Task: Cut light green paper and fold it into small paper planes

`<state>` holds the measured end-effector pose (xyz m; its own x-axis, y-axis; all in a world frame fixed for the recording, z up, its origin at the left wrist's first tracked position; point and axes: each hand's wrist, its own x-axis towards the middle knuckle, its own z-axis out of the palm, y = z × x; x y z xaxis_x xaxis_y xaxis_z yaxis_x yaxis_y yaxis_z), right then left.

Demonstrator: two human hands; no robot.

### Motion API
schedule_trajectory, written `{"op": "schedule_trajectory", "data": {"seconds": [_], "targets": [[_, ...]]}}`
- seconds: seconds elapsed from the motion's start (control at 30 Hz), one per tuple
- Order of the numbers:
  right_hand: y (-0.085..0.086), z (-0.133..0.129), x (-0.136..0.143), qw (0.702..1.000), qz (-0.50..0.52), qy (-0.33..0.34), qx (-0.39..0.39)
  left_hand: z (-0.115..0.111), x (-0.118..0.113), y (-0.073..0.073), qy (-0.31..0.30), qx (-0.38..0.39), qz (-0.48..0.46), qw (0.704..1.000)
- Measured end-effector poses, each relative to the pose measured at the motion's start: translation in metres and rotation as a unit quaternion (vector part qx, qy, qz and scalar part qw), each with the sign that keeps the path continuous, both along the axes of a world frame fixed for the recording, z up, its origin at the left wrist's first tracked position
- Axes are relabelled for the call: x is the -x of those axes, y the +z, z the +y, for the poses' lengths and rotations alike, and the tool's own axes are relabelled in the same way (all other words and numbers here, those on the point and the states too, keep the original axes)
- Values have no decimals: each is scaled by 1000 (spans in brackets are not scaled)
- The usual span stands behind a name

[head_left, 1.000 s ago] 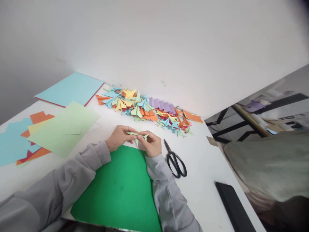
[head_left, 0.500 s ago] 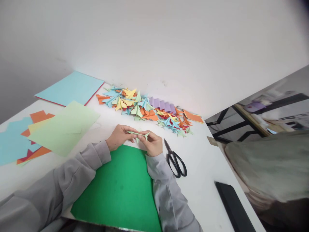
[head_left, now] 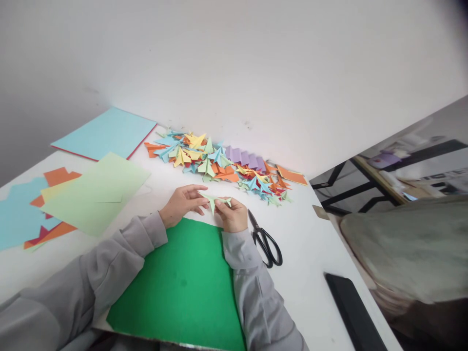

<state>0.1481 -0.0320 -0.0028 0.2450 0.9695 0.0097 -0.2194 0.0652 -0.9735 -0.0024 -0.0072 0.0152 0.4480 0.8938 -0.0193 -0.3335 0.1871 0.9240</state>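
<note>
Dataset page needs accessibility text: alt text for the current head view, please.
A right hand holds a small folded light-green paper plane, with the left hand close beside it, above a white table. Behind lies a row of multicoloured folded paper planes; black-handled scissors lie to the right, loose coloured sheets to the left.

The light is soft and fairly even, its source out of view; the wall (head_left: 256, 73) is pale grey, dimmer at the far left. Shadows on the white counter (head_left: 300, 234) are faint, with no harsh glare. The scissors (head_left: 265, 239) look reasonably crisp, while the cluttered background on the right is smeared and soft. Wide-angle distortion tilts and stretches the edges, and the upper right corner darkens to near black.
</note>
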Motion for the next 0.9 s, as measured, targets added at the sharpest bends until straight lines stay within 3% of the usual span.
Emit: {"op": "schedule_trajectory", "data": {"seconds": [0.1, 0.3, 0.47, 0.67, 0.9], "targets": [[-1, 1, 0, 999, 33, -11, 11, 0, -1, -1, 22, -10, -7, 1000], [-1, 1, 1, 999, 5, -32, -10, -2, -3, 1, 72, -57, 13, 996], [2, -1, 2, 992, -80, -74, -60, -3, -3, 0, 32, -70, 46, 996], [10, -5, 5, 982, -147, -50, -107, 0, -1, -1, 76, -67, 5, 995], [11, -6, 4, 979, -179, -7, -97, 1, -1, 0, 35, -75, 56, 995]]}}
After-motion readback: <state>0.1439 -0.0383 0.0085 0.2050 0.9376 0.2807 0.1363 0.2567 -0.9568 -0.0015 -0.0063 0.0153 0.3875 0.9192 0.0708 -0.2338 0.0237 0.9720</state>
